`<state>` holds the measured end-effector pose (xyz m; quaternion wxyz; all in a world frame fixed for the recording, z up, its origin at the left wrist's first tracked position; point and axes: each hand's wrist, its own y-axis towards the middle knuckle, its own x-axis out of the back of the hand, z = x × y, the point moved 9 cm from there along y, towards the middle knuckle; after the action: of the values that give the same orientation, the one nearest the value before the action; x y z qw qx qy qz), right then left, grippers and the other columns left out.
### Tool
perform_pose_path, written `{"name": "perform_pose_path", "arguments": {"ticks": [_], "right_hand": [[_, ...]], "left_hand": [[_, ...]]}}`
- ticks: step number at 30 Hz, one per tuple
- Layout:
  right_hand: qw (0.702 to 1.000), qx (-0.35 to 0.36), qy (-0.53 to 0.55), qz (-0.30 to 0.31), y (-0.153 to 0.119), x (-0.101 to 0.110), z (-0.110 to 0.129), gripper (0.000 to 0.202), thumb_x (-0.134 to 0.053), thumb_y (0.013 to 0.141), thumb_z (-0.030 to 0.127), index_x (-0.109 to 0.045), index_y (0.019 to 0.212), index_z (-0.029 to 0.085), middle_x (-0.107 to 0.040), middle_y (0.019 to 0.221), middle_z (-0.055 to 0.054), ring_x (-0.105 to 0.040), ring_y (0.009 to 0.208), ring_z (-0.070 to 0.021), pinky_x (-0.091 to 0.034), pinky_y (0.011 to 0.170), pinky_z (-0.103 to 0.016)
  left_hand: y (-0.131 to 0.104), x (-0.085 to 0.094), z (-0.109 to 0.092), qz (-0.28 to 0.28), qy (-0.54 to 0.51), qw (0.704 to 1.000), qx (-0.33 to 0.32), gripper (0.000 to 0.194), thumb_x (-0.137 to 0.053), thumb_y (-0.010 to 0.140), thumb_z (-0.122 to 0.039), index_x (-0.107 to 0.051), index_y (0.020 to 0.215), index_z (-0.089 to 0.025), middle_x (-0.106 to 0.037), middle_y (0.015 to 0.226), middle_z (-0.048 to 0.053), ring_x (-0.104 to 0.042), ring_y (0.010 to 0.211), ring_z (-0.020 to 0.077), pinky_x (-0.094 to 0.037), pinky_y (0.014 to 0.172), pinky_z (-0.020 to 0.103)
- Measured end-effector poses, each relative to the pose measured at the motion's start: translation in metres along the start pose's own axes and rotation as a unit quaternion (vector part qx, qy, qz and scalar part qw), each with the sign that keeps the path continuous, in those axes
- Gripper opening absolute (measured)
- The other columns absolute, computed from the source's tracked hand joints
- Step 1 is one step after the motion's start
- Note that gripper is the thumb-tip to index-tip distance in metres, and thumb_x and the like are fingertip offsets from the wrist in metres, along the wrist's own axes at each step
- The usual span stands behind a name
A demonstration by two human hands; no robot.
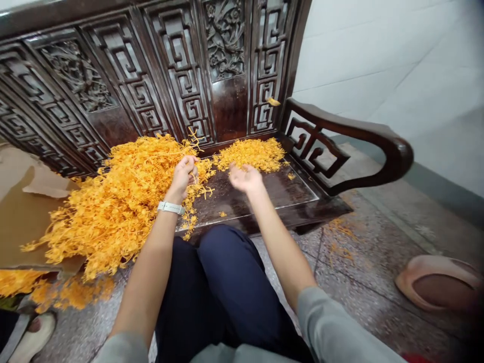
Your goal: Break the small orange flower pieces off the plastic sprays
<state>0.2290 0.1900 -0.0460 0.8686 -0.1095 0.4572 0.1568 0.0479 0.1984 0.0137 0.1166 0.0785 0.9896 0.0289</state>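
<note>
A large heap of yellow-orange sprigs [117,201] covers the left part of the dark wooden bench seat [264,194]. My left hand [185,174], with a pale band at the wrist, is closed at the heap's right edge, its fingers round a thin yellow sprig [194,141] that sticks up above them. To its right my right hand [244,177] is palm up with fingers parted and slightly curled, at the front edge of a smaller pile of yellow pieces [251,154]. Nothing shows in its palm.
A carved backrest [189,75] rises behind the seat, and a curved armrest [351,131] closes its right end. Cardboard [26,217] lies at the left. Yellow scraps [342,232] and a tan shoe-like item [438,282] are on the floor. Another person's shoe [38,335] shows lower left.
</note>
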Motion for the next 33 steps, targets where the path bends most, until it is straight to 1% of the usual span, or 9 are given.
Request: {"name": "perform_pose_path", "arguments": {"ticks": [3,8,15,18,22,25,29,31,33], "right_hand": [[0.998,-0.031,0.014,-0.051,0.000,0.021,-0.036,0.013,-0.061,0.092,0.027,-0.068,0.093,0.016,-0.055,0.062,0.003,-0.033,0.048,-0.0090,-0.030,0.044,-0.019],[0.991,-0.032,0.039,-0.125,-0.021,0.051,-0.076,0.010,-0.061,0.088,0.022,-0.067,0.091,0.015,-0.047,0.057,0.006,-0.030,0.045,-0.0082,-0.028,0.043,-0.019],[0.974,0.056,-0.002,-0.221,-0.050,0.070,-0.056,0.007,-0.065,0.085,0.022,-0.060,0.082,0.019,-0.047,0.058,0.007,-0.029,0.045,-0.0061,-0.024,0.043,-0.017],[0.970,0.102,-0.051,-0.214,-0.060,0.051,-0.041,0.010,-0.071,0.089,0.030,-0.068,0.088,0.020,-0.057,0.067,0.004,-0.039,0.051,-0.0069,-0.029,0.046,-0.018],[0.948,0.193,-0.212,-0.138,-0.060,0.003,-0.019,0.026,-0.077,0.090,0.047,-0.079,0.098,0.022,-0.069,0.087,-0.001,-0.054,0.070,-0.0102,-0.042,0.058,-0.021],[0.929,0.213,-0.285,-0.101,-0.053,-0.016,-0.020,0.029,-0.083,0.088,0.051,-0.077,0.094,0.023,-0.067,0.082,0.001,-0.054,0.070,-0.0111,-0.043,0.063,-0.023],[0.914,0.243,-0.314,-0.088,-0.053,-0.020,-0.022,0.027,-0.077,0.097,0.048,-0.069,0.086,0.024,-0.054,0.066,0.004,-0.044,0.058,-0.0125,-0.037,0.059,-0.028],[0.871,0.295,-0.385,-0.075,-0.065,-0.033,-0.015,0.024,-0.071,0.102,0.041,-0.068,0.085,0.024,-0.055,0.069,0.002,-0.046,0.062,-0.0142,-0.039,0.064,-0.030],[0.804,0.345,-0.483,-0.028,-0.089,-0.061,-0.012,0.024,-0.068,0.104,0.032,-0.070,0.082,0.023,-0.062,0.075,-0.001,-0.053,0.070,-0.0167,-0.044,0.073,-0.033]], "left_hand": [[-0.003,-0.010,0.003,0.000,-0.005,1.000,0.012,0.026,-0.075,0.100,-0.042,-0.060,0.094,-0.022,-0.033,0.048,-0.013,-0.018,0.037,0.0063,-0.017,0.038,0.014],[-0.004,-0.017,0.007,-0.034,-0.018,0.999,0.019,0.021,-0.070,0.105,-0.033,-0.061,0.092,-0.020,-0.037,0.050,-0.011,-0.020,0.037,0.0045,-0.017,0.039,0.014],[-0.004,-0.012,0.006,-0.119,-0.087,0.989,0.017,0.009,-0.061,0.108,-0.019,-0.055,0.102,-0.023,-0.055,0.063,-0.006,-0.052,0.049,0.0091,-0.044,0.050,0.018],[-0.006,-0.016,0.007,-0.134,-0.116,0.984,0.022,0.012,-0.062,0.106,-0.013,-0.055,0.105,-0.022,-0.063,0.070,-0.003,-0.062,0.057,0.0103,-0.054,0.061,0.020],[-0.008,-0.030,0.011,-0.093,-0.096,0.991,0.022,0.013,-0.062,0.105,-0.009,-0.057,0.107,-0.021,-0.068,0.076,0.000,-0.064,0.060,0.0104,-0.056,0.063,0.021],[-0.010,-0.039,0.014,-0.068,-0.072,0.995,0.014,0.015,-0.067,0.102,-0.007,-0.059,0.104,-0.021,-0.068,0.078,0.001,-0.061,0.056,0.0099,-0.051,0.058,0.020],[-0.015,-0.053,0.019,-0.053,-0.053,0.997,0.023,0.015,-0.065,0.101,-0.006,-0.060,0.102,-0.020,-0.062,0.072,-0.001,-0.050,0.048,0.0071,-0.038,0.048,0.018],[-0.015,-0.059,0.024,-0.049,-0.079,0.995,0.037,0.016,-0.060,0.103,-0.004,-0.059,0.102,-0.020,-0.054,0.067,-0.004,-0.038,0.043,0.0043,-0.029,0.045,0.016],[-0.010,-0.058,0.029,-0.060,-0.112,0.991,0.048,0.019,-0.054,0.103,-0.002,-0.057,0.102,-0.021,-0.049,0.065,-0.007,-0.029,0.041,0.0030,-0.023,0.043,0.016]]}}
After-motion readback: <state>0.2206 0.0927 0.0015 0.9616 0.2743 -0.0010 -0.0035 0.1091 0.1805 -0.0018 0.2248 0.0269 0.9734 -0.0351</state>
